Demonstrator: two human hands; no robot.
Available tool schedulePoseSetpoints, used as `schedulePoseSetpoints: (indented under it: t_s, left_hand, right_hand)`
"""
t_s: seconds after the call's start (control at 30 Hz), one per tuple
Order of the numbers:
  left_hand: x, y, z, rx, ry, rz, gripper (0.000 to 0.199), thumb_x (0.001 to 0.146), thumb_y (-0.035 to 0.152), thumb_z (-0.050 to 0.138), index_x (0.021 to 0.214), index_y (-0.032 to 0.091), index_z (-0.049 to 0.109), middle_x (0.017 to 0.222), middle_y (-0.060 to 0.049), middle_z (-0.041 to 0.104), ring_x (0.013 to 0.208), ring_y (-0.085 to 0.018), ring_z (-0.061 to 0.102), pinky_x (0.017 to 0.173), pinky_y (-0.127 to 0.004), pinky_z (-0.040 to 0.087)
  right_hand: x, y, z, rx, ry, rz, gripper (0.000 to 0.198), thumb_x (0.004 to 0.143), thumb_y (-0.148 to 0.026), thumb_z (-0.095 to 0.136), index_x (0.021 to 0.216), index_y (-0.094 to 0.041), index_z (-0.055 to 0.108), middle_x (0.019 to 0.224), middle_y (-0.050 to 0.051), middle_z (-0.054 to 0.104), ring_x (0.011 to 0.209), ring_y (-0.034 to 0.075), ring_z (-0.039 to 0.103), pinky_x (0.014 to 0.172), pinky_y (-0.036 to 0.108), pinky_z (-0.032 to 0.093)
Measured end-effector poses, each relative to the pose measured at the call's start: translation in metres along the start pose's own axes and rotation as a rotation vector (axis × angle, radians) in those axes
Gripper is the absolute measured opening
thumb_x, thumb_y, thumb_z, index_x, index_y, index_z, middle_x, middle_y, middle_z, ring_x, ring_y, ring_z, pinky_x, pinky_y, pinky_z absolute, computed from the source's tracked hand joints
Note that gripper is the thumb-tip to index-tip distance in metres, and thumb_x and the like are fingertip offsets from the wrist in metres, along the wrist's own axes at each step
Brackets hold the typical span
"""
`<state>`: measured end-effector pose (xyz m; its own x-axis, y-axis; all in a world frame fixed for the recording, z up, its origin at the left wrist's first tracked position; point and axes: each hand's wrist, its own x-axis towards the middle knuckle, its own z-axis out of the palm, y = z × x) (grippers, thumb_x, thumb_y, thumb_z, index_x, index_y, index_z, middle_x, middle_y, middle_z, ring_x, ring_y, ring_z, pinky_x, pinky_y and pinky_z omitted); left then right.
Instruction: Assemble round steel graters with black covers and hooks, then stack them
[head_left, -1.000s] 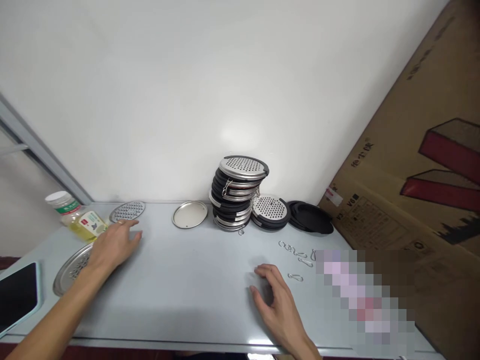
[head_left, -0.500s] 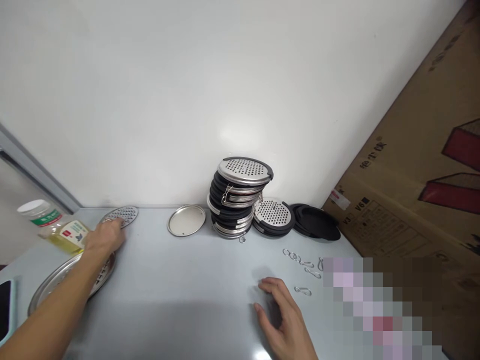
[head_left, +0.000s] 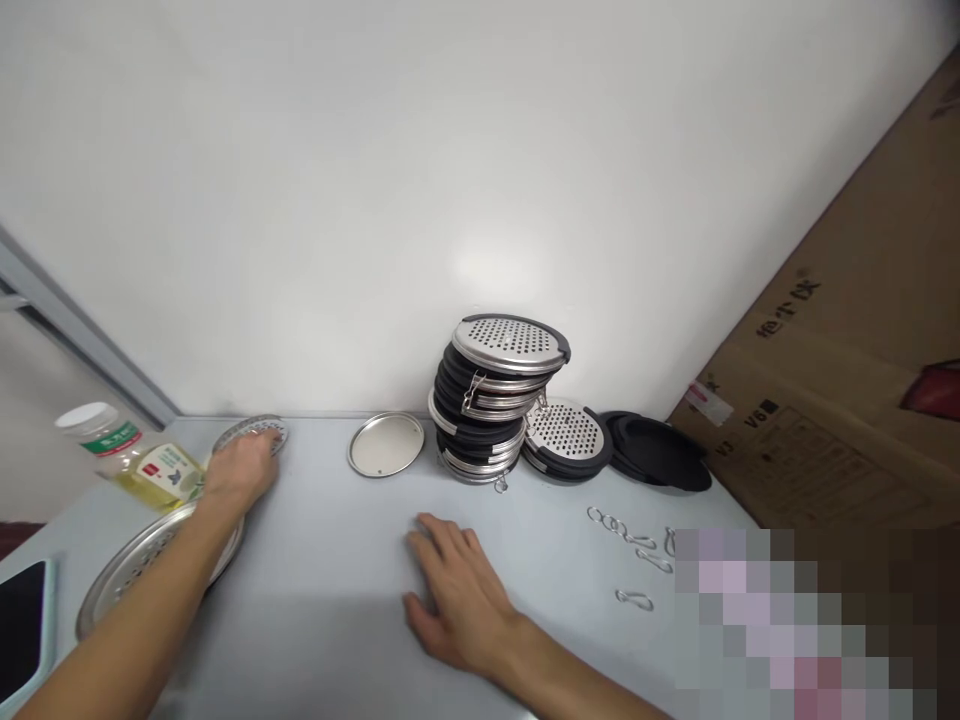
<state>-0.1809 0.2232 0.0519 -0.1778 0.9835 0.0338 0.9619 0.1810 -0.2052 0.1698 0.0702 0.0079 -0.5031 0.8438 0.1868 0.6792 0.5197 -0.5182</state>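
Observation:
My left hand (head_left: 241, 466) reaches to the back left with its fingers closed over the front right edge of a round perforated metal grater plate (head_left: 251, 428); its fingertips are partly hidden. My right hand (head_left: 459, 590) is over the middle of the table, fingers spread, holding nothing. Nearest beyond it lies a plain round metal lid (head_left: 386, 444). Behind and to the right rises a leaning stack of round metal grater plates and black rims (head_left: 487, 400), some with wire clips hanging off them.
At left are a bottle of yellow liquid (head_left: 154, 470), a large round metal plate (head_left: 127, 570) under my left forearm, and a phone (head_left: 22, 630). Right of the stack sit another grater (head_left: 566, 435), black trays (head_left: 664, 455), several wire clips (head_left: 636, 600) and a cardboard box (head_left: 847, 390).
My right hand has moved left toward the middle of the table and turned. My left hand has shifted slightly on the grater plate. The view has swung a little to the left.

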Motion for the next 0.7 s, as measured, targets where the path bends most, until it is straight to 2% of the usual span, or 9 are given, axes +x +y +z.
schedulePoseSetpoints:
  t_s: [0.1,0.17,0.3,0.4,0.47,0.57,0.7]
  left_hand:
    - [0.002,-0.001,0.002,0.002,0.02,-0.012,0.051,0.083,0.02,0.043,0.131,0.013,0.058,0.12,-0.022,0.066,0.11,-0.039,0.063,0.088,-0.049,0.05]
    - [0.004,-0.003,0.004,0.0,0.022,-0.022,0.053,0.081,0.017,0.042,0.131,0.012,0.058,0.12,-0.023,0.066,0.109,-0.039,0.063,0.088,-0.049,0.05]
    - [0.006,-0.006,0.007,-0.007,0.004,-0.021,0.051,0.079,0.013,0.04,0.124,0.013,0.063,0.114,-0.023,0.068,0.104,-0.039,0.065,0.084,-0.05,0.051]
    - [0.007,-0.007,0.009,-0.013,-0.004,-0.002,0.05,0.079,0.013,0.041,0.123,0.013,0.064,0.115,-0.023,0.068,0.103,-0.039,0.066,0.082,-0.049,0.051]
    - [0.008,-0.006,0.01,-0.014,-0.007,0.013,0.05,0.079,0.015,0.042,0.123,0.012,0.064,0.115,-0.024,0.068,0.104,-0.039,0.065,0.084,-0.048,0.051]
    - [0.007,-0.006,0.012,-0.009,-0.011,0.034,0.047,0.08,0.016,0.042,0.122,0.011,0.064,0.112,-0.024,0.069,0.104,-0.039,0.066,0.085,-0.048,0.051]
    - [0.004,-0.006,0.011,-0.006,-0.005,0.047,0.048,0.081,0.018,0.043,0.125,0.013,0.062,0.114,-0.023,0.068,0.104,-0.037,0.066,0.085,-0.047,0.05]
  right_hand:
    - [0.042,0.0,0.012,-0.055,0.002,0.004,0.073,0.088,-0.039,0.055,0.151,-0.013,0.029,0.161,0.017,0.024,0.142,0.036,0.03,0.113,0.054,0.03]
    - [0.062,0.003,0.018,-0.072,-0.002,-0.007,0.078,0.09,-0.043,0.052,0.154,-0.011,0.022,0.163,0.017,0.017,0.146,0.036,0.022,0.116,0.054,0.026]
    - [0.077,0.008,0.024,-0.09,-0.01,-0.017,0.078,0.092,-0.049,0.048,0.155,-0.013,0.02,0.162,0.017,0.022,0.148,0.038,0.018,0.117,0.056,0.02]
    - [0.075,0.007,0.021,-0.117,0.001,-0.03,0.071,0.093,-0.05,0.047,0.151,-0.013,0.029,0.159,0.017,0.028,0.145,0.038,0.022,0.115,0.056,0.022]
    - [0.073,0.004,0.017,-0.134,0.025,-0.043,0.063,0.093,-0.047,0.049,0.146,-0.015,0.037,0.153,0.016,0.037,0.14,0.036,0.029,0.112,0.054,0.026]
    - [0.07,-0.003,0.011,-0.159,0.057,-0.026,0.054,0.091,-0.041,0.054,0.138,-0.017,0.044,0.133,0.014,0.052,0.123,0.033,0.042,0.103,0.051,0.035]
    - [0.059,-0.007,0.007,-0.197,0.063,-0.009,0.031,0.089,-0.038,0.057,0.113,-0.018,0.058,0.111,0.011,0.057,0.105,0.029,0.047,0.093,0.047,0.038]
